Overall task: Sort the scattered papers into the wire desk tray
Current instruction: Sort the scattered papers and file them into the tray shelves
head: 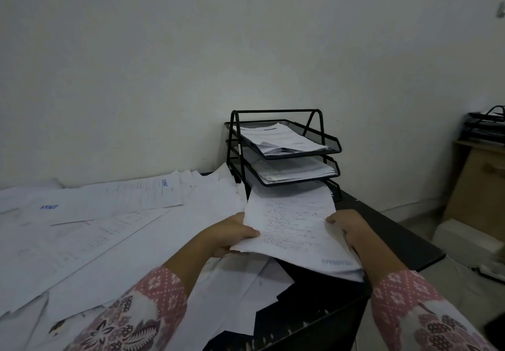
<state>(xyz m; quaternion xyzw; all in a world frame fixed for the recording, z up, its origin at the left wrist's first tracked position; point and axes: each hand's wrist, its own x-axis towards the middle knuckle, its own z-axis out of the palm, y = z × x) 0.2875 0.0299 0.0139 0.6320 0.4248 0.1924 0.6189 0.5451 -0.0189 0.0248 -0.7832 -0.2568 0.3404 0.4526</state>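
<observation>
Held at centre frame between both hands, a sheaf of printed papers (293, 227), far edge reaching toward the lowest tier of a black wire desk tray (284, 148) standing just above centre against a pale wall (164, 63). Left hand (229, 237) gripping the sheaf's left edge, thumb curled over the top sheet, fingers beneath. Right hand (352, 230) grasping the right edge, thumb tip on the paper, remaining fingers hidden under the sheets. Pink patterned sleeves (153, 304) on both forearms, running in from the bottom edge. Three tiers to the tray: a stack of papers (284, 138) in the top tier, a second stack (292, 171) in the middle one, bottom tier mostly hidden behind the held sheaf, contents impossible to tell. Spread across the left half of the frame, scattered papers (95, 227) overlapping in loose layers on a dark table (388, 230), some with blue lettering, some with fine print too small to read. More loose sheets (235, 290) lying at lower centre beneath the held sheaf. Bare dark tabletop showing at right of centre, beside the tray. At the far right edge, a second black tray (485, 129) resting on top of a brown cabinet (481, 186), well apart from the table. Below it on the floor, a white box (461, 241).
</observation>
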